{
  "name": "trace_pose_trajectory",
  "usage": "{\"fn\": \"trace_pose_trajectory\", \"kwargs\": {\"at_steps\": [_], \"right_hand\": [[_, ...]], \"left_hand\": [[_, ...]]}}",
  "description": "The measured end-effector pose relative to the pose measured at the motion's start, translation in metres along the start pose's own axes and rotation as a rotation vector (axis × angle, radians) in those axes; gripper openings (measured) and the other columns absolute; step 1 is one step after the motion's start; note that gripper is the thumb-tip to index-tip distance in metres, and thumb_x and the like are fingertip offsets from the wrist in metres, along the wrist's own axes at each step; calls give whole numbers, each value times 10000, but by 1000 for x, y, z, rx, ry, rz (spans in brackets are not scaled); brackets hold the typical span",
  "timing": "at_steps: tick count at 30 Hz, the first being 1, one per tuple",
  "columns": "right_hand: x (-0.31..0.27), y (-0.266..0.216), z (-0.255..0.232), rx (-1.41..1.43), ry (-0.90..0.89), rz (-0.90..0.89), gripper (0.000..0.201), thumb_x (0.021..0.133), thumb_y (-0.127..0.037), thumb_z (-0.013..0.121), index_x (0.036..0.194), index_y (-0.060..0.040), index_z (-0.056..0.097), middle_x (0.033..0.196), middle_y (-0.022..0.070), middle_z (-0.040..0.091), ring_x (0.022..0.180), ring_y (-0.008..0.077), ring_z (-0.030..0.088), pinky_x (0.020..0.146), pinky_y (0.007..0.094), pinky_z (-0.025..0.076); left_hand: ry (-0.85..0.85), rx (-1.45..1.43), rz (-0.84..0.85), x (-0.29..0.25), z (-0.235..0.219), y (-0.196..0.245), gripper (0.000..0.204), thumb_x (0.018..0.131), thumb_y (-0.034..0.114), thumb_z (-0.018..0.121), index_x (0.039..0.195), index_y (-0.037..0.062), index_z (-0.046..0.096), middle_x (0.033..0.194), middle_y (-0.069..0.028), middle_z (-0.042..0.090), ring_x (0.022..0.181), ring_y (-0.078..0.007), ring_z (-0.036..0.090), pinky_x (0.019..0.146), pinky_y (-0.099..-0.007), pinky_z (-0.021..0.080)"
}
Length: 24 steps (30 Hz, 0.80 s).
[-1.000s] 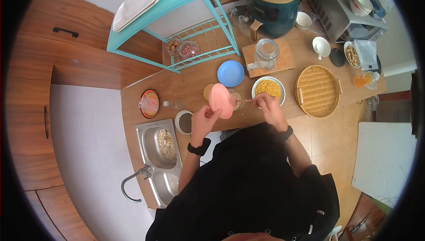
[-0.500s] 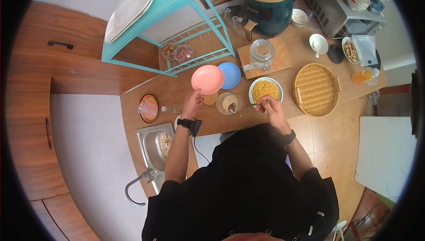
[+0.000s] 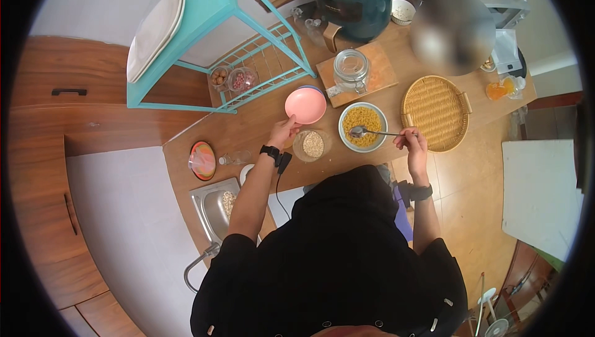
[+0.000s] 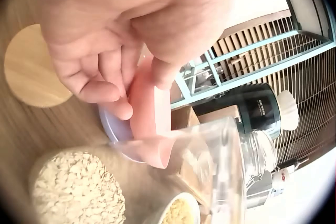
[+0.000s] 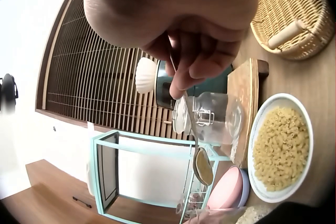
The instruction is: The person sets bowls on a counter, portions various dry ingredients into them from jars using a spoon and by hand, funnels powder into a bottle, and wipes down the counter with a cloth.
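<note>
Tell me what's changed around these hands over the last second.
The left hand has moved the pink bowl back from the oats jar to over the blue bowl; the right hand has swung the spoon rightward from that jar to above the pasta bowl. Neither hand let go. The oats jar, blue bowl and pasta bowl stayed put.

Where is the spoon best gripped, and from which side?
The spoon is probably best pinched by its slim handle, well back from the scoop, coming from the person's right: the scoop points left over the pasta, while the handle runs right, into the right hand.
</note>
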State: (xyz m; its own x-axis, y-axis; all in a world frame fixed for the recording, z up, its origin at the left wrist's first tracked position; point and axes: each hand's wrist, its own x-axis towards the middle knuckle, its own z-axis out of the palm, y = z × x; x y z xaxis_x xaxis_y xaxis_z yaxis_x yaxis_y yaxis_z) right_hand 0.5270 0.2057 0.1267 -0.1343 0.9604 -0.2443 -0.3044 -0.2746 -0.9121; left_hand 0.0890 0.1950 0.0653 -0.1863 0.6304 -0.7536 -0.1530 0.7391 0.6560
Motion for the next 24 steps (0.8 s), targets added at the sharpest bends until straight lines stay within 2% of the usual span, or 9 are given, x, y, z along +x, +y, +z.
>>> {"fn": "trace_pose_trajectory", "kwargs": {"at_steps": [3, 6, 8, 12, 14, 21, 23, 24], "right_hand": [[0, -3, 1, 7, 3, -5, 227, 1041, -188, 475, 996, -5, 600, 801, 91, 677, 706, 136, 599, 684, 269, 470], [2, -2, 15, 12, -18, 1, 221, 1041, -184, 468, 990, -13, 599, 804, 97, 674, 713, 140, 592, 686, 274, 465], [1, -1, 28, 75, -54, 27, 224, 1041, -188, 463, 979, -20, 596, 800, 101, 671, 707, 145, 582, 688, 276, 458], [-2, -2, 51, 129, -148, 92, 216, 1037, -198, 465, 976, -33, 592, 795, 100, 667, 699, 145, 571, 693, 272, 450], [-6, -4, 62, 123, -201, 110, 212, 1040, -198, 463, 981, -37, 589, 803, 97, 664, 712, 145, 572, 700, 272, 449], [-20, -19, 103, 67, -398, 122, 295, 1081, -270, 432, 990, -27, 572, 812, 89, 638, 731, 142, 573, 692, 280, 447], [-21, -20, 109, 0, -398, 84, 315, 1083, -287, 426, 984, -26, 573, 807, 89, 636, 722, 140, 572, 683, 279, 447], [-21, -21, 111, -52, -376, 31, 335, 1085, -303, 421, 977, -26, 575, 802, 88, 635, 714, 138, 570, 673, 278, 447]], "left_hand": [[103, 111, 67, -19, 0, -3, 476, 978, 409, 626, 1234, 7, 624, 1119, -79, 705, 869, -106, 617, 743, -229, 483], [189, -100, 156, -40, -15, -23, 412, 993, 366, 596, 1238, 35, 622, 1090, -88, 714, 856, -139, 673, 681, -248, 509], [252, -64, 176, -51, -30, -47, 363, 995, 296, 580, 1272, 62, 602, 1100, -95, 712, 886, -170, 691, 709, -258, 523], [331, -81, 167, -72, -48, -102, 332, 996, 228, 551, 1271, 45, 591, 1117, -100, 703, 900, -184, 692, 759, -269, 533], [323, -173, 121, -85, -44, -124, 339, 1005, 211, 528, 1299, 45, 566, 1133, -108, 699, 922, -187, 682, 789, -300, 537], [438, -334, 136, -131, -17, -186, 320, 999, 188, 547, 1279, 35, 570, 1122, -115, 699, 934, -174, 685, 774, -288, 536], [478, -186, 208, -136, -17, -201, 385, 936, 184, 630, 1287, 38, 569, 1094, -123, 704, 918, -234, 696, 789, -318, 545], [480, -200, 207, -136, -17, -205, 385, 936, 184, 630, 1287, 38, 569, 1094, -123, 704, 918, -234, 696, 789, -318, 545]]}}
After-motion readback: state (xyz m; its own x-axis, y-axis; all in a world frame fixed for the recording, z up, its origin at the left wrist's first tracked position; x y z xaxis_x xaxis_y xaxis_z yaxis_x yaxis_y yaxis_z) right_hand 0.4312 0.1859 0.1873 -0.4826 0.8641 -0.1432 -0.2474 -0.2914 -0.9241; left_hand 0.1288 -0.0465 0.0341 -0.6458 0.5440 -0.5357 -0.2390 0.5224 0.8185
